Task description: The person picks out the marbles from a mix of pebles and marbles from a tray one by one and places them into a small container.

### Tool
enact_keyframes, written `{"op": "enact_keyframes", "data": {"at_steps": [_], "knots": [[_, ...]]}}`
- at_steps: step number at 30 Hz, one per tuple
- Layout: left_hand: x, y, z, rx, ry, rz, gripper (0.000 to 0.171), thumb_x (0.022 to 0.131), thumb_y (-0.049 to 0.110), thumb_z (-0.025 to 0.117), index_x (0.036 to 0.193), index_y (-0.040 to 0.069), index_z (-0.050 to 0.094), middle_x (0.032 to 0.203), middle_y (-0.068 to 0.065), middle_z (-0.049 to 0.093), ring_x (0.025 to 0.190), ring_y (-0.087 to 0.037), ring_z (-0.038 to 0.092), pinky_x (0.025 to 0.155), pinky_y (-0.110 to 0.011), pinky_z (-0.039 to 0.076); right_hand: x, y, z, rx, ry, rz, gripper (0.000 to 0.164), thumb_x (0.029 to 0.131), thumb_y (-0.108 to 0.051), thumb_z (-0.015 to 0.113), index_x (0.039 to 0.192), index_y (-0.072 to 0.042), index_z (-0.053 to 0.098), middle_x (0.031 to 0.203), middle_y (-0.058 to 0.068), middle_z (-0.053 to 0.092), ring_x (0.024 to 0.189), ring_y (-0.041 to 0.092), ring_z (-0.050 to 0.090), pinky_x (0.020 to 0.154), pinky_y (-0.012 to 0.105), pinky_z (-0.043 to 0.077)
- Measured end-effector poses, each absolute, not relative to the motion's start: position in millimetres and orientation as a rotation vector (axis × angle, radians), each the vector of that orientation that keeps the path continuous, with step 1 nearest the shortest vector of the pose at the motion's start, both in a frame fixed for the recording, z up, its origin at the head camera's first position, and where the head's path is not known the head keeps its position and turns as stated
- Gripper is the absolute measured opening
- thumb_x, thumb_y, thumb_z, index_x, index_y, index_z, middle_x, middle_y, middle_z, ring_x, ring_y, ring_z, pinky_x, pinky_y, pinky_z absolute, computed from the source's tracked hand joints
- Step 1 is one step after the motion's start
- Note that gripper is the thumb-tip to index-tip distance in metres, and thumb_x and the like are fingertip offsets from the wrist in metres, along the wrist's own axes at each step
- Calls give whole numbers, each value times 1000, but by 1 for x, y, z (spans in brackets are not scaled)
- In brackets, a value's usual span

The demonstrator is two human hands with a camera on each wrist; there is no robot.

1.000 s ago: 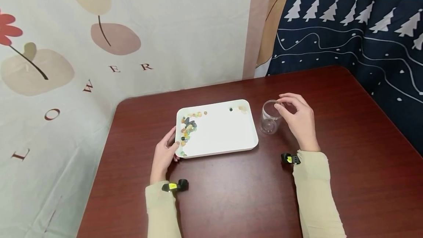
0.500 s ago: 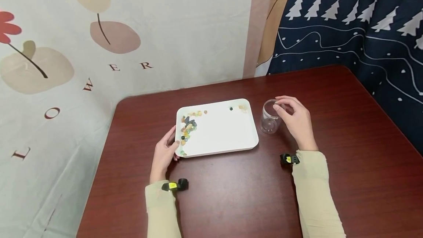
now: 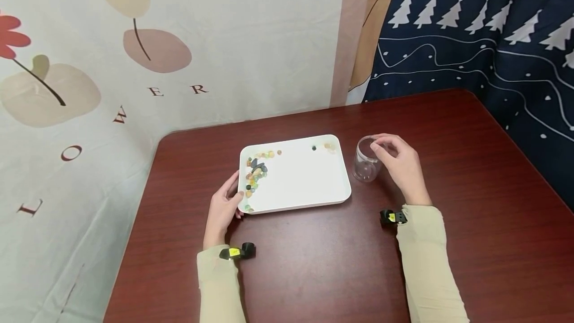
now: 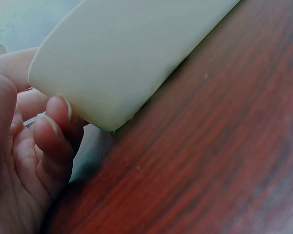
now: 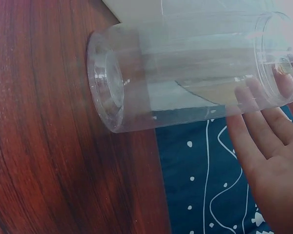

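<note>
Left hand (image 3: 221, 211) on the tray (image 3: 300, 178), right hand (image 3: 405, 168) at the jar (image 3: 366, 169)

The white tray lies on the dark red bench (image 3: 309, 263), with the left hand grasping its near left corner, the thumb over the rim. Most of the stones (image 3: 257, 171) sit along the tray's left side: yellow, orange and green ones around a few larger dark grey ones. Some trail along the far edge. At the far right corner lie a dark stone (image 3: 314, 148) and, just beside it, some pale stones (image 3: 329, 147).

The clear jar stands upright and open-topped on the bench, near the tray's right side. Thumb and finger of the right hand meet at its mouth, pinching a small stone (image 5: 283, 67), seen through the jar's clear rim; its exact colour is hard to tell. Other fingers of that hand extend alongside the jar's wall; whether they touch it cannot be told.

Both arms wear pale sleeves (image 3: 423, 248). Behind the bench hang a white curtain (image 3: 269, 39) with flowers and red letters and, to the right, a navy curtain (image 3: 448, 54) with white trees.
</note>
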State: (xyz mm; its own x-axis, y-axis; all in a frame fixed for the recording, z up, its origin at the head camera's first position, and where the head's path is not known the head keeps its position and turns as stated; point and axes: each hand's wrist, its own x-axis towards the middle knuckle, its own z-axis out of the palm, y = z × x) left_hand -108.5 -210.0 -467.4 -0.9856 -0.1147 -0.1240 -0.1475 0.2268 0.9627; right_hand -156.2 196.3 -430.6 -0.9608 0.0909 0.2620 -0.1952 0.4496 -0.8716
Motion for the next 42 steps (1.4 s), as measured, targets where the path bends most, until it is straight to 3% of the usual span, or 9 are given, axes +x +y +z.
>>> {"op": "enact_keyframes", "data": {"at_steps": [10,20,35,42], "knots": [[-107,-209,-466,-264,2454,1897,54,83,4,53,133,21,44,126,-7,51,39,-21,47,36,-43,42,-155,197,-432,80,-2448,1536,29,82,-41,60,100,-18,65,109,-8,58,103,7,50,90,24,41],[-115,-218,-490,-278,2459,1913,54,83,7,54,129,34,46,124,0,53,39,-20,47,34,-37,42,-155,197,-430,90,-2454,1537,30,82,-41,60,102,-18,64,110,-8,58,104,7,51,90,26,41],[-115,-218,-490,-282,2477,1886,54,83,9,55,129,35,46,123,1,53,40,-21,48,35,-37,43,-155,197,-430,109,-2451,1505,30,82,-40,60,104,-20,64,110,-9,58,104,6,50,90,22,41],[-115,-219,-491,-263,2490,1899,48,85,16,58,128,34,48,122,0,54,39,-21,48,35,-37,43,-155,190,-424,121,-2353,1496,25,83,-32,62,102,-17,66,112,-7,57,102,6,52,88,20,42]]}}
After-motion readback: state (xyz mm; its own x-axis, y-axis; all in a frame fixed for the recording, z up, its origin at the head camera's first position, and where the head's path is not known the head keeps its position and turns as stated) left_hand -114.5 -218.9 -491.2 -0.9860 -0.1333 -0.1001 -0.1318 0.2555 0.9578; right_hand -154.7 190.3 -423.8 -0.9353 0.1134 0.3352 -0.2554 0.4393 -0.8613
